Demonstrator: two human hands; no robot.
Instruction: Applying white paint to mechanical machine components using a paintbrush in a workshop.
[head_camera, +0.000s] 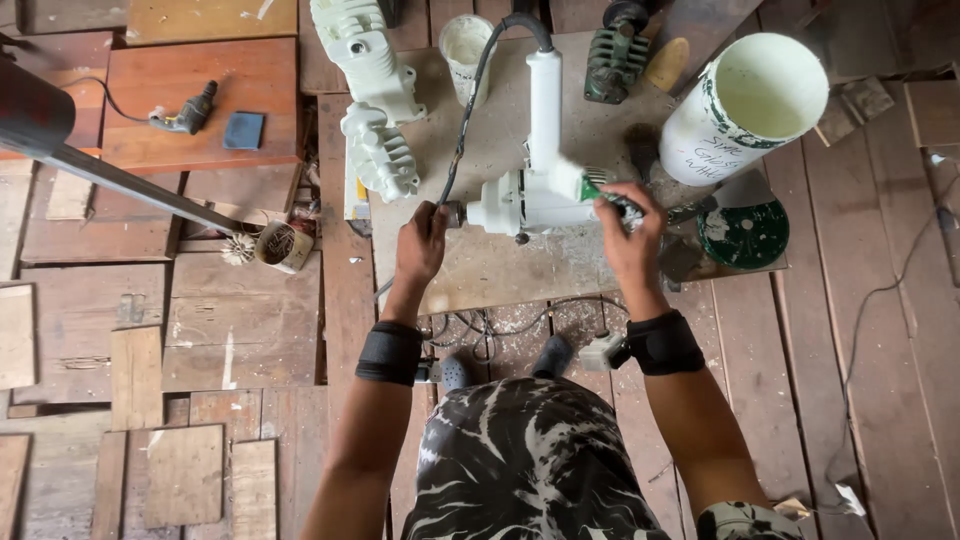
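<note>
A white power tool (540, 190) lies on the paint-flecked tabletop (500, 265), the left hand (420, 245) with its grip closed on the tool's left end, the right hand (630, 235) pinching a brush (610, 197) against its right end, a white bucket (745, 105) just beyond.

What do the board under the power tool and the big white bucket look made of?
Board: seemingly plywood or similar sheet, unfinished, pale and paint-speckled, with flat thin edges. White bucket: probably plastic, smooth thin round rim, coated in white paint with dark green smears.
</note>
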